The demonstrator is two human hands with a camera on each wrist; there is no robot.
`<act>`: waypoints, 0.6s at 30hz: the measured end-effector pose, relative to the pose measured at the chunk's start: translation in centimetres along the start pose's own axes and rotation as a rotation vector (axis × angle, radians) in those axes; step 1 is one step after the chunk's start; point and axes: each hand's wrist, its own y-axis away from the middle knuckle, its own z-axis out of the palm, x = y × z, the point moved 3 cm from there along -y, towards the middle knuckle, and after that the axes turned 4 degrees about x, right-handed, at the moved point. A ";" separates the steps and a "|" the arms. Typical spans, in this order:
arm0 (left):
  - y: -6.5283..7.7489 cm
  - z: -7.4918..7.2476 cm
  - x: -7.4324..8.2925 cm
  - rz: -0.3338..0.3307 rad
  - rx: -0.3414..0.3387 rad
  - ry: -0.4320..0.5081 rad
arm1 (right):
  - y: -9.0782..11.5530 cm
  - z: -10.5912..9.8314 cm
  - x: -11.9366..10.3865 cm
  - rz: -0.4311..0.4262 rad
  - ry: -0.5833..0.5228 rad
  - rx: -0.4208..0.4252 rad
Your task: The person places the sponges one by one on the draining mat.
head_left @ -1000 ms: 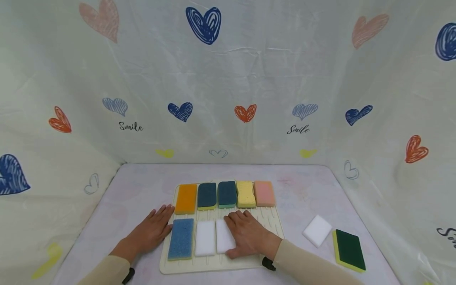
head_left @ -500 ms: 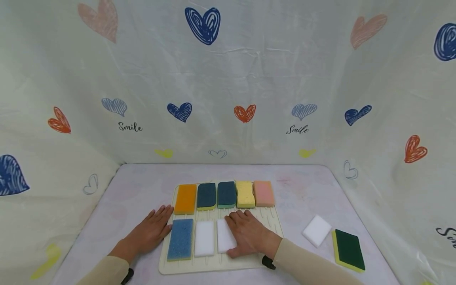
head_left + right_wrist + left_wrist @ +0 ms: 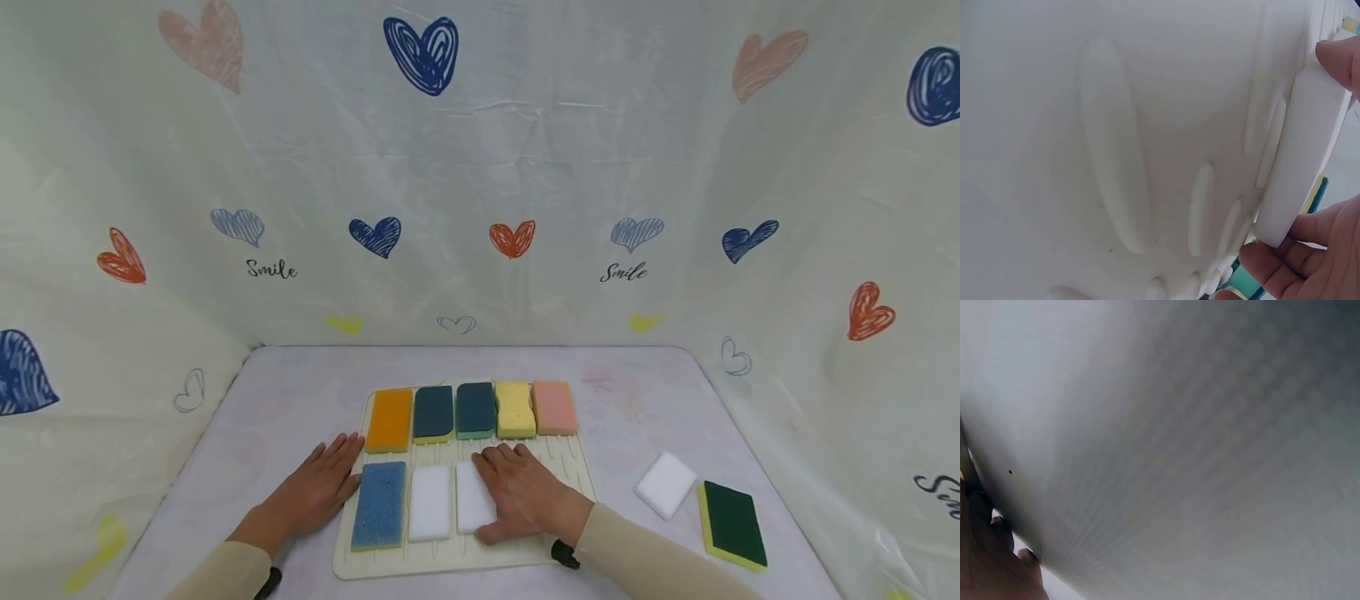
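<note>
My right hand (image 3: 525, 492) holds a white sponge (image 3: 474, 500) lying on the cream ridged drying mat (image 3: 420, 567). In the right wrist view, the thumb (image 3: 1341, 62) is at one end of this white sponge and the fingers (image 3: 1272, 265) curl at the other. To its left lie a second white sponge (image 3: 430, 503) and a blue sponge (image 3: 378, 505), with a narrow gap between the two white ones. My left hand (image 3: 318, 483) rests with fingers extended along the mat's left edge. Only part of that hand (image 3: 997, 562) shows in the left wrist view.
Across the mat's back row lie an orange sponge (image 3: 390, 420), two dark-topped sponges (image 3: 433, 411), a yellow notched sponge (image 3: 515, 408) and a pink sponge (image 3: 554, 407). On the table (image 3: 615, 383) at right are a white sponge (image 3: 666, 485) and a green-and-yellow scouring sponge (image 3: 733, 525).
The gripped white sponge has slid slightly right, widening the gap to its white neighbour. The left hand stays where it was, and the view shifts a little.
</note>
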 end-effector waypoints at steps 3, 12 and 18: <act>-0.1 0.1 0.0 -0.004 -0.004 0.000 | 0.1 0.0 0.0 0.009 -0.006 -0.001; -0.1 0.2 0.0 -0.011 -0.006 0.006 | 0.9 -0.9 0.4 0.054 -0.057 -0.040; -0.1 0.3 -0.3 0.035 0.039 0.001 | 2.6 -1.9 2.1 0.059 -0.054 0.021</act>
